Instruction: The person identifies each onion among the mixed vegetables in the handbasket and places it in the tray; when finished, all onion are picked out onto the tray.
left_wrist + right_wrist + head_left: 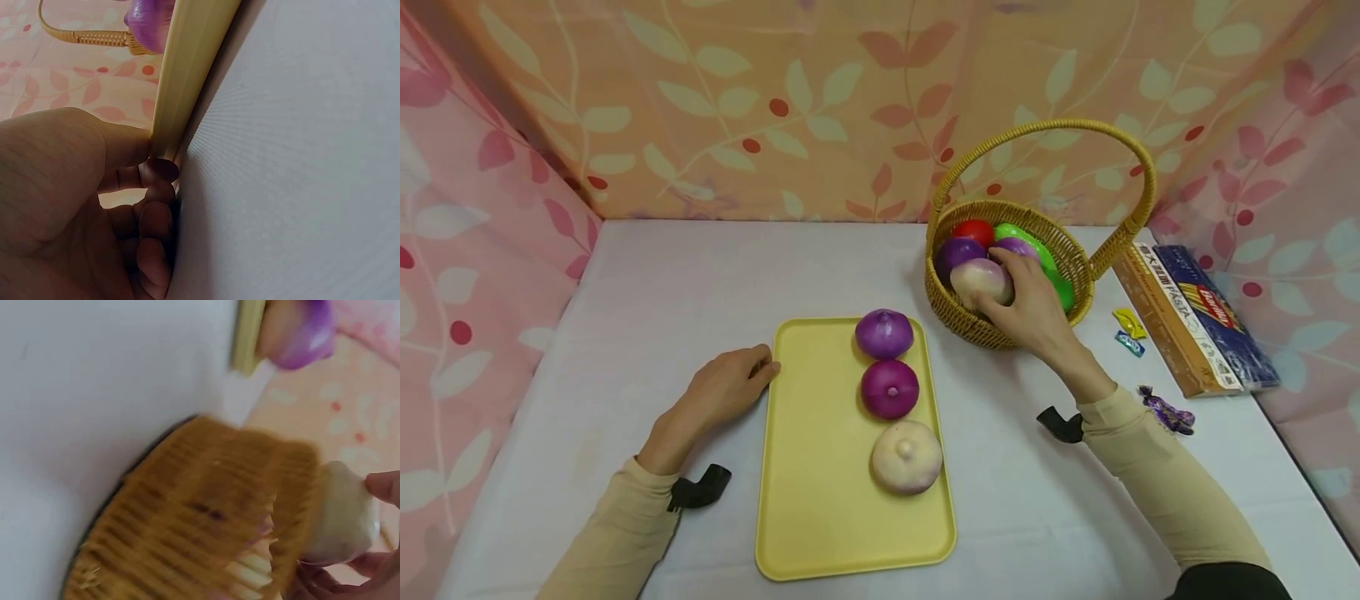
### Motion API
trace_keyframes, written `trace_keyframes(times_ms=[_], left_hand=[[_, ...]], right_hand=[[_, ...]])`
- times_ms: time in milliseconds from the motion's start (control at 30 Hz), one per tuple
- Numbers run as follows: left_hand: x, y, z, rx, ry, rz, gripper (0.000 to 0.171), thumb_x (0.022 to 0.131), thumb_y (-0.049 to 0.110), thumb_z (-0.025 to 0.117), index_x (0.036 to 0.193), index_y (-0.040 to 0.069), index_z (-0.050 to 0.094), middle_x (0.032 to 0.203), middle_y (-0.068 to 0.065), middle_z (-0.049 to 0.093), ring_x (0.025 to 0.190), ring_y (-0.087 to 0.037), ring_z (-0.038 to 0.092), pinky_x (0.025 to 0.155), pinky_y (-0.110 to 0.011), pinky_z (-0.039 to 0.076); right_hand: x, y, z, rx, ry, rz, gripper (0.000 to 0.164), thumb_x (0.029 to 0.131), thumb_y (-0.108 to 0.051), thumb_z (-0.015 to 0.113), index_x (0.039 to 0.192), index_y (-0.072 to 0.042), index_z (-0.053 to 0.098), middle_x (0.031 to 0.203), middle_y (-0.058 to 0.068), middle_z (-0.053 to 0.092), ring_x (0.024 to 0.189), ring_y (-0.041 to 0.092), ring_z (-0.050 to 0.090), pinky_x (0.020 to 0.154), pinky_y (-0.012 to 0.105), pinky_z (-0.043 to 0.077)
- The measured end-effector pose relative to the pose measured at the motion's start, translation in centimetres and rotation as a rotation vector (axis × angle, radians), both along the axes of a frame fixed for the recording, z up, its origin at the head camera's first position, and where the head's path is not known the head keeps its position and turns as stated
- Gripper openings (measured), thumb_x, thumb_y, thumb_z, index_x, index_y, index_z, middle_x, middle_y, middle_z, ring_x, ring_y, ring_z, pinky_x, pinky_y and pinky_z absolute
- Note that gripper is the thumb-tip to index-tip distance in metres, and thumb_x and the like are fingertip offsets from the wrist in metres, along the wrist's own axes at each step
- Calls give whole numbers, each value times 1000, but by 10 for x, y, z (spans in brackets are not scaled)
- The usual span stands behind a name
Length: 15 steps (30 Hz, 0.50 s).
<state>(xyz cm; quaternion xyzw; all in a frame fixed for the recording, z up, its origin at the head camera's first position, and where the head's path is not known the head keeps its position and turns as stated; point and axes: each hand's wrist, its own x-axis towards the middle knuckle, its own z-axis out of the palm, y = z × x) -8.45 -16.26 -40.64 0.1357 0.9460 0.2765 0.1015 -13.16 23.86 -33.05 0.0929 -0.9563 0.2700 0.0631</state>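
Note:
My right hand [1030, 308] reaches into the wicker basket [970, 327] and holds a white-and-purple turnip [981, 281] between thumb and fingers. In the right wrist view that turnip [342, 515] shows beside the basket's blurred rim. Around it in the basket lie a red round vegetable [974, 231], a dark purple one [958, 252], another purple one and a green one. My left hand [722, 390] pinches the left edge of a yellow tray [820, 467]; the left wrist view shows its thumb against the rim. A purple onion [884, 333], a magenta onion [890, 389] and a whitish turnip [907, 457] stand in a column along the tray's right side.
The basket's tall handle [1052, 125] arches over it. To the right lie a brown pasta box [1180, 325], a blue package [1217, 317], a yellow candy [1129, 322], a blue candy [1129, 343] and a purple-wrapped candy [1167, 412]. Patterned curtains enclose the white table.

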Motion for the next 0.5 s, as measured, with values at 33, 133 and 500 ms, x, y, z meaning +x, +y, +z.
trace_keyframes(times_ms=[33, 133, 500], left_hand=[[0, 0, 0, 1, 2, -1, 19, 100, 21, 54, 83, 11, 55, 66, -1, 46, 60, -15, 42, 56, -28, 31], [0, 0, 0, 2, 8, -3, 20, 100, 20, 54, 83, 11, 55, 66, -1, 46, 60, -15, 41, 56, -28, 31], [-1, -1, -3, -8, 10, -6, 20, 100, 21, 53, 82, 12, 54, 67, -1, 47, 60, -15, 42, 56, -29, 31]], right_hand=[[6, -3, 2, -16, 29, 29, 60, 87, -33, 66, 139, -8, 48, 132, 18, 53, 119, 33, 50, 99, 53, 42], [28, -17, 9, -73, 90, 155, 55, 86, -25, 69, 135, -8, 52, 127, 15, 56, 112, 27, 53, 94, 46, 45], [105, -83, 3, 6, 254, 716, 57, 92, -34, 65, 140, -11, 47, 128, 5, 57, 113, 16, 59, 95, 31, 50]])
